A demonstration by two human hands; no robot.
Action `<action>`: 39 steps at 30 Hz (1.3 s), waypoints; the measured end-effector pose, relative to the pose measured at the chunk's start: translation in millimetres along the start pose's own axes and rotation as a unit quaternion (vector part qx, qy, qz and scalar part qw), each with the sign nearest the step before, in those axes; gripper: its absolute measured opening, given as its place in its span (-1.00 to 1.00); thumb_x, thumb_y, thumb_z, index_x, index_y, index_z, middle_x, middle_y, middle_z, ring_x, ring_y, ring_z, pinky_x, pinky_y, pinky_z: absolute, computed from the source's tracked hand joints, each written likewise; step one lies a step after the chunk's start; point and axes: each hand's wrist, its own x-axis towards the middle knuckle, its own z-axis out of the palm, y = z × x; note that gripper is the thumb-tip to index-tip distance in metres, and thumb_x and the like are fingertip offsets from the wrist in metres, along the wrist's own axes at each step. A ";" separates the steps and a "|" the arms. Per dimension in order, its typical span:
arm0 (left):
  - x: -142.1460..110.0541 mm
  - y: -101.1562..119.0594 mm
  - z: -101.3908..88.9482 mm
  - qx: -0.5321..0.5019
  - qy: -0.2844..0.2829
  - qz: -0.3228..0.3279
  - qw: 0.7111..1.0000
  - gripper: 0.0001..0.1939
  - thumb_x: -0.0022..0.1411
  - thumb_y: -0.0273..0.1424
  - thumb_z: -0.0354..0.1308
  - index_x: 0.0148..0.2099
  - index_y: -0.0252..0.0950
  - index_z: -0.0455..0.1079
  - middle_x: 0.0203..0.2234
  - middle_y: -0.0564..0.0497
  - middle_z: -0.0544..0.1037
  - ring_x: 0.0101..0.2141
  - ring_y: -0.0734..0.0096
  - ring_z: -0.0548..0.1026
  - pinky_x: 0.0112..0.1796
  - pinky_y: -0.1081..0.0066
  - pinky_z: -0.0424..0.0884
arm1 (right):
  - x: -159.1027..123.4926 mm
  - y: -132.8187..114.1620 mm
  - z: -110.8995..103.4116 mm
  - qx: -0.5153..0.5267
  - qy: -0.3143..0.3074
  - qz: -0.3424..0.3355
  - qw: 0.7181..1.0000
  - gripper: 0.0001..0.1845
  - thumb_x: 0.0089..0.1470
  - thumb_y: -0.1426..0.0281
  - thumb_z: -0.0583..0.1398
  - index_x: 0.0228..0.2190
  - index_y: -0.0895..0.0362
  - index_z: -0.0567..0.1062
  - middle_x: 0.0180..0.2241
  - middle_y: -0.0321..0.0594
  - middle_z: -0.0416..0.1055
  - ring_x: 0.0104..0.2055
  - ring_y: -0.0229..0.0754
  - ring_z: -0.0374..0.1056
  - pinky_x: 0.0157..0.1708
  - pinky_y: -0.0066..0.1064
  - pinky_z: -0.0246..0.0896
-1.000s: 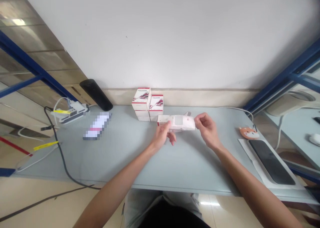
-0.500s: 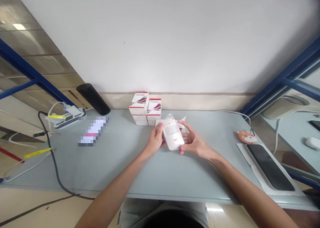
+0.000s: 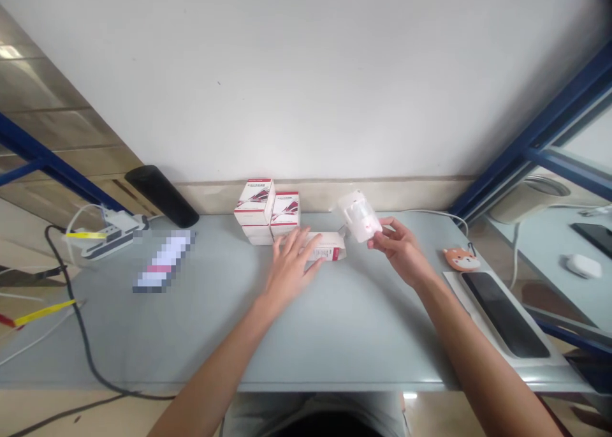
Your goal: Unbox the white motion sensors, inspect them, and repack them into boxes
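As R hand pinches white PIR sensor aloft, open L hand touches flat red-trimmed carton w/ stacked boxes just beside on grey counter.

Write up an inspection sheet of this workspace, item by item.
Surface: pale grey-blue tabletop.
Job's things: white plastic sensor; white carton lying flat; red-and-white boxes stacked behind it.
Clutter: pixelated flat item; orange fox-shaped pad; black phone on a white sheet.
Hands: right hand holds the sensor up; left hand spread beside the carton.
Cables: black cable; power strip.
Surroundings: white wall; blue metal frame.
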 end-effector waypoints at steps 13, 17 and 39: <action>-2.2 3.0 3.8 -0.068 0.038 -0.025 0.997 -0.66 0.54 -0.25 0.05 0.27 -0.14 0.40 0.01 -0.09 0.56 0.01 0.20 0.52 0.05 0.20 0.38 | 5.4 20.1 4.3 -0.091 0.034 -0.077 0.992 -0.55 0.01 0.11 0.46 -0.25 0.04 0.39 -0.17 -0.25 0.57 -0.30 -0.13 0.57 -0.09 -0.12 0.47; -3.5 8.8 3.9 -0.069 0.036 0.005 0.997 -0.66 0.52 -0.26 0.09 0.26 -0.15 0.42 0.01 -0.10 0.56 0.00 0.19 0.52 0.05 0.19 0.38 | 0.6 21.3 13.5 -0.077 0.032 -0.080 0.993 -0.55 0.03 0.12 0.46 -0.22 0.01 0.39 -0.16 -0.27 0.53 -0.25 -0.09 0.60 -0.07 -0.10 0.50; -13.9 25.3 14.9 -0.075 0.163 -0.056 0.982 -0.72 0.43 -0.33 0.24 0.16 -0.11 0.48 0.00 -0.13 0.51 -0.02 0.16 0.52 0.03 0.16 0.44 | -13.1 31.8 36.3 -0.023 0.056 -0.075 0.995 -0.51 0.03 0.12 0.48 -0.23 0.00 0.34 -0.13 -0.27 0.52 -0.22 -0.02 0.64 -0.06 -0.04 0.54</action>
